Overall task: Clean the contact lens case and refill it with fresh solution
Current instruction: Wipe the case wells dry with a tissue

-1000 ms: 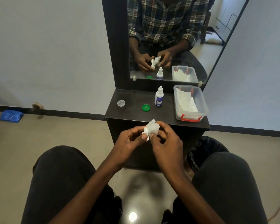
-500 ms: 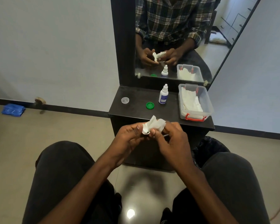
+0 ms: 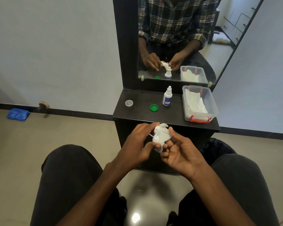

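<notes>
Our right hand (image 3: 180, 151) has turned palm up, fingers relaxed under the tissue (image 3: 161, 137). Our left hand (image 3: 140, 144) still pinches it.

Both hands meet above the knees. The left hand (image 3: 137, 144) pinches with curled fingers. The right hand (image 3: 180, 150) lies palm up, fingers loosely bent.

Mid-frame, the left hand (image 3: 137, 144) pinches a crumpled white tissue (image 3: 161, 136) against the palm-up right hand (image 3: 180, 152), whose fingers lie loosely curled. Above them, a dark shelf (image 3: 140, 111) carries a clear cap (image 3: 129, 103), a green cap (image 3: 154, 107), a small bottle (image 3: 167, 97) and, at right, a clear box (image 3: 212, 101) of tissues. A mirror (image 3: 178, 38) fills the upper frame.
</notes>
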